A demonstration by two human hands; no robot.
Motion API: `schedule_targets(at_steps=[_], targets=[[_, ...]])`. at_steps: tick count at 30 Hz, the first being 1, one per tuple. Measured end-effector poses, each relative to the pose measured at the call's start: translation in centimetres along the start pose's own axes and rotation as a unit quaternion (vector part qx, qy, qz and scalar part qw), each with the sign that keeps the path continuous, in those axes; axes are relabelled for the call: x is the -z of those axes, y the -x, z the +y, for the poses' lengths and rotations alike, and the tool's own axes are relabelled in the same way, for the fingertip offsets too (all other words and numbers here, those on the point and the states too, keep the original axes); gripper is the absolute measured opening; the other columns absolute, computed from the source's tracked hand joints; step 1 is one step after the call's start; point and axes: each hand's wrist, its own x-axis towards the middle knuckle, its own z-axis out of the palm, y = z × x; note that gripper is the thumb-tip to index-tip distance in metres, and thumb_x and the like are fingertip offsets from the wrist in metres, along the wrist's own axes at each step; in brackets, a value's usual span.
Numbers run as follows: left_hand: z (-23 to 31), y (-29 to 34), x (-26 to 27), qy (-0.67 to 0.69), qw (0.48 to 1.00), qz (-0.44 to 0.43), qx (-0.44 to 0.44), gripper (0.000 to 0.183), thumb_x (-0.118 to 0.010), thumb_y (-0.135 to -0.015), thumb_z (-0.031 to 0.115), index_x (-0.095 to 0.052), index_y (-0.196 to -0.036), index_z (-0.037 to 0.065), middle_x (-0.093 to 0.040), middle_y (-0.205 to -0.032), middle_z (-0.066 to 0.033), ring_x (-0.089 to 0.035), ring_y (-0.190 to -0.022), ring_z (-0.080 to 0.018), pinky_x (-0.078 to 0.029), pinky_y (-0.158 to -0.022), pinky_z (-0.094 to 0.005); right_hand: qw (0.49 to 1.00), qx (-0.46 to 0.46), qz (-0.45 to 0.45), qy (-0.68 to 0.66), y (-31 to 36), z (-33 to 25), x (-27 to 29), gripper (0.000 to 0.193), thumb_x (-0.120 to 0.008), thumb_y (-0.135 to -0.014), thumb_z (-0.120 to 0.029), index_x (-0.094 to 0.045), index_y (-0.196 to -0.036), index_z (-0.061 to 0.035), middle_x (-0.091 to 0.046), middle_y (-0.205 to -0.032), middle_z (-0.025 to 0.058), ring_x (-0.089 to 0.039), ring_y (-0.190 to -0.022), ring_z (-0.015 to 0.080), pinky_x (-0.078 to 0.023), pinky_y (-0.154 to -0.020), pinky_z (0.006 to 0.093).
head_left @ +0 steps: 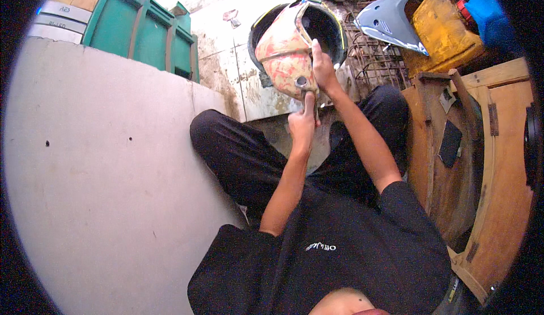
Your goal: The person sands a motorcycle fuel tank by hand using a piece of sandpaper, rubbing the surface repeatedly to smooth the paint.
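Observation:
A curved motorcycle body panel (277, 57), cream with worn reddish patches and a round hole near its narrow end, is tilted over a round black tub (258, 36). My left hand (303, 123) grips the narrow lower end, its thumb pressed on top and the other fingers curled beneath. Along the right edge my right hand (323, 71) holds the panel, one digit laid up the rim and the rest partly hidden. Whether either hand also has something small in it cannot be made out.
A white wall (107, 145) rises close on my left, with a green cabinet (141, 29) beyond it. To the right are a metal grid (371, 60), a grey panel (388, 20), a yellow jerrycan (445, 29) and a wooden frame (504, 156). Pale tiles (221, 71) lie ahead.

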Motion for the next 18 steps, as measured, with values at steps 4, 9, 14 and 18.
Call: schedule_targets(at_steps=[4,9,14,18], targets=[[0.5,-0.2,-0.2,-0.023,1.0,0.004,0.001,0.074,-0.05,-0.082,0.074,-0.055,-0.056,0.006,-0.051,-0.053,-0.003,-0.049,-0.052,-0.0138,-0.039,-0.054,-0.0296,0.996,0.064,0.057,0.015,-1.2,1.7,-0.2,0.07,-0.028,-0.101,-0.051,-0.061,-0.08,0.0074,-0.061,-0.067,0.0224,-0.06,-0.064,0.0327,-0.044,-0.065,0.0439],[-1.2,-0.4,-0.3,0.056,0.998,0.006,-0.013,0.067,-0.06,-0.084,0.064,-0.064,-0.067,0.0,-0.054,-0.054,-0.0038,-0.05,-0.049,-0.011,-0.039,-0.05,-0.0261,0.991,0.074,0.07,0.083,-0.6,1.3,-0.2,0.073,-0.028,-0.101,-0.053,-0.065,-0.08,0.0068,-0.063,-0.067,0.0199,-0.062,-0.066,0.0293,-0.046,-0.068,0.0429],[-1.0,-2.5,-0.7,0.066,0.989,0.043,-0.126,0.068,-0.059,-0.084,0.064,-0.063,-0.074,-0.003,-0.056,-0.063,-0.002,-0.046,-0.06,-0.0085,-0.038,-0.056,-0.025,0.999,-0.023,0.0,0.041,-0.6,0.3,0.2,0.07,-0.028,-0.101,-0.05,-0.066,-0.086,0.0061,-0.066,-0.073,0.0184,-0.063,-0.071,0.0303,-0.047,-0.071,0.0419],[-2.9,-1.9,-0.3,0.052,0.996,-0.006,-0.068,0.061,-0.061,-0.087,0.056,-0.062,-0.079,-0.003,-0.055,-0.069,-0.0001,-0.045,-0.065,-0.0094,-0.04,-0.06,-0.0286,0.997,0.054,0.044,0.029,-1.0,2.1,0.1,0.068,-0.03,-0.101,-0.05,-0.066,-0.086,0.0056,-0.065,-0.077,0.0239,-0.063,-0.077,0.0307,-0.047,-0.074,0.0405]])
